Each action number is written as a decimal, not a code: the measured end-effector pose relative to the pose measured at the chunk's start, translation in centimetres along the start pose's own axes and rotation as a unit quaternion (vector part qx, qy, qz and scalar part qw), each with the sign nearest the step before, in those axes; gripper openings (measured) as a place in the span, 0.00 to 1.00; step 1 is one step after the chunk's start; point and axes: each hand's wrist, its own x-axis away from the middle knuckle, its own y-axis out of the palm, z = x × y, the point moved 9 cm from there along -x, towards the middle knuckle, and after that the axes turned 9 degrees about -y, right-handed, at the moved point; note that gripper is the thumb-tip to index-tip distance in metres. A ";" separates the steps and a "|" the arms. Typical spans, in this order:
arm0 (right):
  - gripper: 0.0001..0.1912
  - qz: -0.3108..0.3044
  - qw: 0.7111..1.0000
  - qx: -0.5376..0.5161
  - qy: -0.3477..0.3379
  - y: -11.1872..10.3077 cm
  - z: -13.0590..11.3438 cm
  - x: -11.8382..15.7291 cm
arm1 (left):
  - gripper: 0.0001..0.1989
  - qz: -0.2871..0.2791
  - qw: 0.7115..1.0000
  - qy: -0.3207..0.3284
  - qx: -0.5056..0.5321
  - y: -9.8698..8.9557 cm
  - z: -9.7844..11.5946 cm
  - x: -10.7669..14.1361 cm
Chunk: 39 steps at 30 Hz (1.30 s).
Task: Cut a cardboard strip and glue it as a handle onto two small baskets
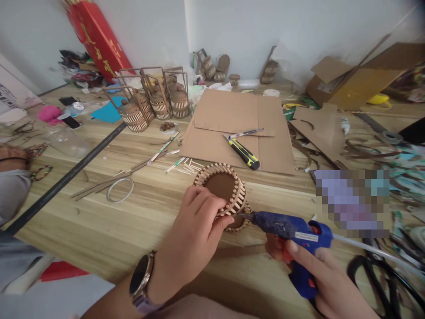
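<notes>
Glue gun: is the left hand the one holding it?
No, the right hand grips the glue gun, while the left hand holds a slatted basket.

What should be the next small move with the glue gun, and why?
I would perhaps ease the nozzle of the glue gun slightly away from the left thumb before pressing any glue. The left hand holds the slatted round basket, the right hand holds the glue gun, and the nozzle sits close beside that thumb, near the basket's lower edge.
</notes>
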 end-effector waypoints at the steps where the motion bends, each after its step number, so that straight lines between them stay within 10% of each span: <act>1: 0.29 0.012 1.000 0.003 -0.001 0.0 -0.2 0.1 | 0.05 0.000 1.000 -0.001 -0.001 0.0 0.0 0.0; 39: 0.28 0.012 0.998 0.058 -0.020 -0.4 0.1 0.4 | 0.07 0.009 1.000 -0.004 -0.013 0.0 0.4 0.0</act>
